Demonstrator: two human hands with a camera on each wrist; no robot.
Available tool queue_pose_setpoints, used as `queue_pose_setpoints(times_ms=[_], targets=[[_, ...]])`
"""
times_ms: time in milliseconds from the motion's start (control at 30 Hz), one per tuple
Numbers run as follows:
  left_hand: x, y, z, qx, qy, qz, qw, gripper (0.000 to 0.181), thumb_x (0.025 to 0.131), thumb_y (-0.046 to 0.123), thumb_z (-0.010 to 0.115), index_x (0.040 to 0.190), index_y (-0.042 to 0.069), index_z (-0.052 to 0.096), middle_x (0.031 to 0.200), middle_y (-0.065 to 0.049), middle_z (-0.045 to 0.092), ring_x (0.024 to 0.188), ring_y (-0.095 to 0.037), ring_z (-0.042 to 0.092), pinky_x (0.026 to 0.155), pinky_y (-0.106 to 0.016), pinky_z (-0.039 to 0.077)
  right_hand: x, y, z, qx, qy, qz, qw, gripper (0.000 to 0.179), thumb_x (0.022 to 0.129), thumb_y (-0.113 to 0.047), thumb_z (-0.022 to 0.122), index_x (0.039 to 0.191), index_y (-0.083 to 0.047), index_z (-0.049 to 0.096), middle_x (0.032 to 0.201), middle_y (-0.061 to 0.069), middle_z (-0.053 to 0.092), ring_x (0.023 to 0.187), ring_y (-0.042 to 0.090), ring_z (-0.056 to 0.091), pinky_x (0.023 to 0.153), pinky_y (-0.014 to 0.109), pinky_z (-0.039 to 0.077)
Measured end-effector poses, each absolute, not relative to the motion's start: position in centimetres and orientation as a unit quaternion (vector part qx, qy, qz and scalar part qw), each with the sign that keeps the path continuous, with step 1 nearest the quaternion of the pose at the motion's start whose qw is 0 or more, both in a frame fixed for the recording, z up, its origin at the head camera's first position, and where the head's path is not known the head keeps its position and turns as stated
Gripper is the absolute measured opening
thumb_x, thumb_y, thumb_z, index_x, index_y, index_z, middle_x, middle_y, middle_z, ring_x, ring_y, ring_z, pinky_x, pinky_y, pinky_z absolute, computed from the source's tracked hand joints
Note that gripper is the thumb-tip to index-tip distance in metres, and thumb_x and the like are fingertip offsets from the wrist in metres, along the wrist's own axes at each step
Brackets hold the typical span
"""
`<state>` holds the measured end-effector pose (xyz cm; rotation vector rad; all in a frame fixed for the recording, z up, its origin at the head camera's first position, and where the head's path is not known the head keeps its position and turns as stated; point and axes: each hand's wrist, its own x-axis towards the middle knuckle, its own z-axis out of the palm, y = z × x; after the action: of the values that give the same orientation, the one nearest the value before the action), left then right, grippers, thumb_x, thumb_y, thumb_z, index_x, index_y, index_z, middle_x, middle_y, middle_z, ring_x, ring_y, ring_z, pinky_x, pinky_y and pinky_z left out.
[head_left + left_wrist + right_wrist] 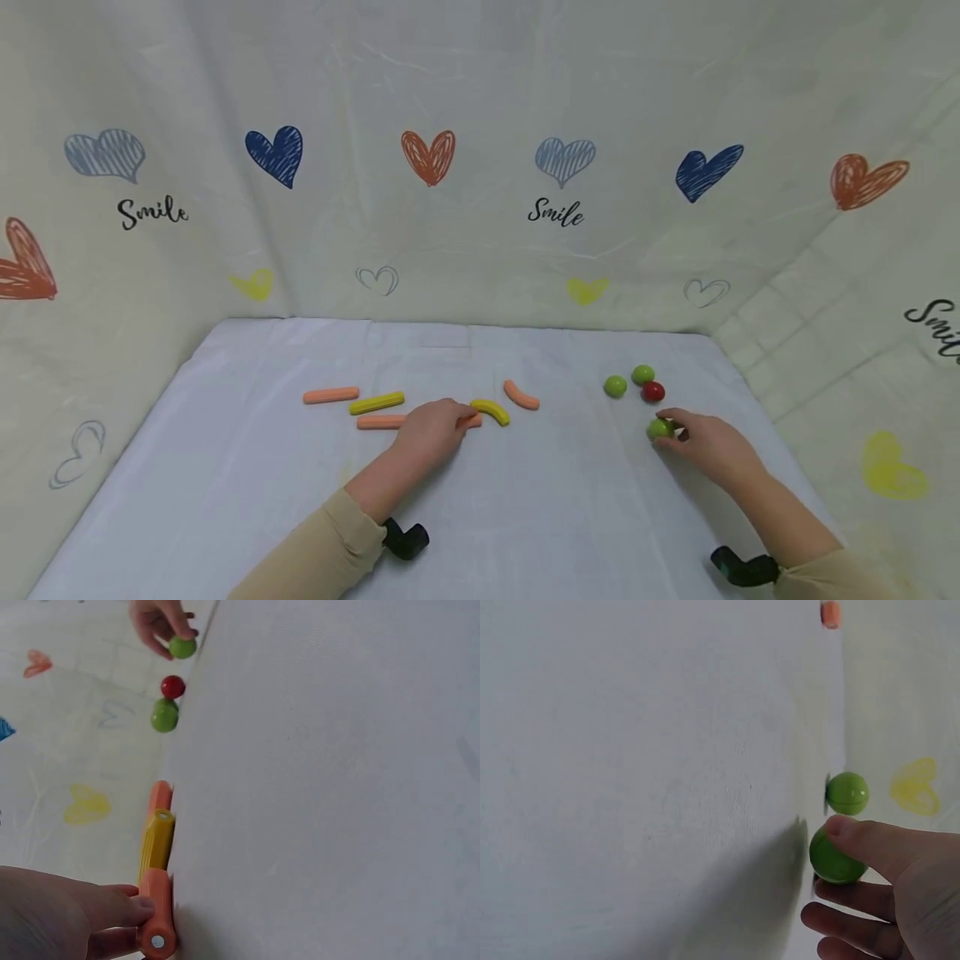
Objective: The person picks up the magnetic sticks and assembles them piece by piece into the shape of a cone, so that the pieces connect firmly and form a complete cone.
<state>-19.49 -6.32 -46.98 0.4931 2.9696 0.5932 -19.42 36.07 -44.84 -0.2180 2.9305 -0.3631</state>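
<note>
My left hand (448, 420) lies over a straight orange stick (378, 422) on the white table; in the left wrist view its fingertips (139, 909) pinch the stick's end (156, 915). Just right of that hand lie a curved yellow piece (491, 411) and a curved orange piece (521, 395). My right hand (677, 431) pinches a green ball (660, 428) at table level; thumb and fingers close round the same ball (831, 859) in the right wrist view. Two more green balls (615, 386) (642, 374) and a red ball (653, 392) sit just behind it.
A straight yellow stick (377, 403) and another orange stick (331, 395) lie left of my left hand. The white table cloth (225, 467) ends at cloth walls printed with hearts (427, 156) at the back and on both sides.
</note>
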Motion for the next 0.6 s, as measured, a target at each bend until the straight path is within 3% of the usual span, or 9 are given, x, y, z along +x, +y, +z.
queue_pose_setpoints(times_ms=[600], targets=[[-18.3,-7.0,-47.2,0.152,0.955,0.246,0.063,0.027,0.097,0.034,0.066,0.120,0.022,0.073,0.114,0.005,0.070,0.107,-0.017,0.064,0.086,-0.037,0.053,-18.3,28.5,-45.0,-0.148,0.979,-0.120,0.067,0.046,0.086,-0.036,0.076,0.126,-0.014,0.068,0.098,-0.005,0.069,0.081,0.013,0.059,0.068,0.035,0.049]])
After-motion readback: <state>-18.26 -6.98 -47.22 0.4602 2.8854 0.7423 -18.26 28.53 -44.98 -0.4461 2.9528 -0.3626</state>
